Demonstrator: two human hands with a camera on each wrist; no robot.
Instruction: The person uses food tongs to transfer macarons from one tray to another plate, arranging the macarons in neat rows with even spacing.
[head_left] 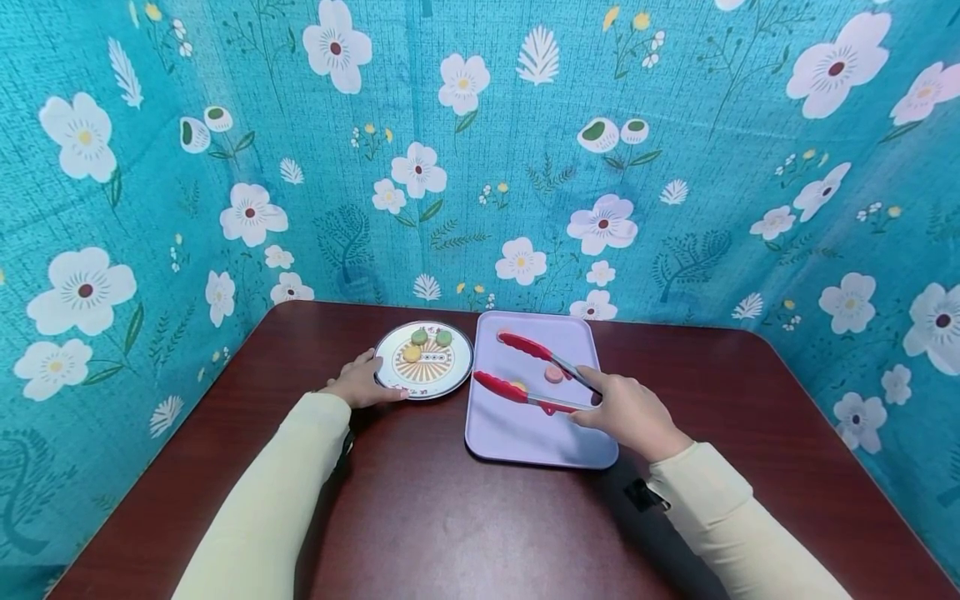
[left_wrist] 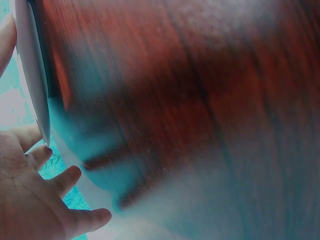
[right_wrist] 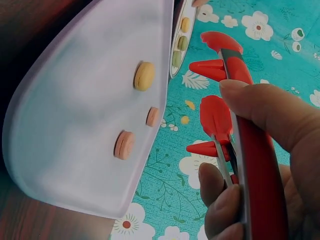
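My right hand (head_left: pixel 630 414) grips red-and-metal tongs (head_left: pixel 542 348) over the lilac tray (head_left: pixel 540 442). The tongs' red heads stand spread apart with nothing held between them. On the tray lie a yellow macaron (right_wrist: pixel 144 76) and two pink macarons (right_wrist: pixel 124 145), one of them smaller in the right wrist view. My left hand (head_left: pixel 365 382) rests at the left rim of a white plate (head_left: pixel 450 375), its thumb along the near edge. The left wrist view shows its fingers (left_wrist: pixel 65 181) spread beside the rim. Two green macarons (head_left: pixel 444 338) and one yellow macaron (head_left: pixel 412 354) sit on the plate.
Plate and tray stand side by side on a dark reddish wooden table (head_left: pixel 450 525), towards its back edge. A teal floral cloth (head_left: pixel 465 167) hangs behind the table and along its sides.
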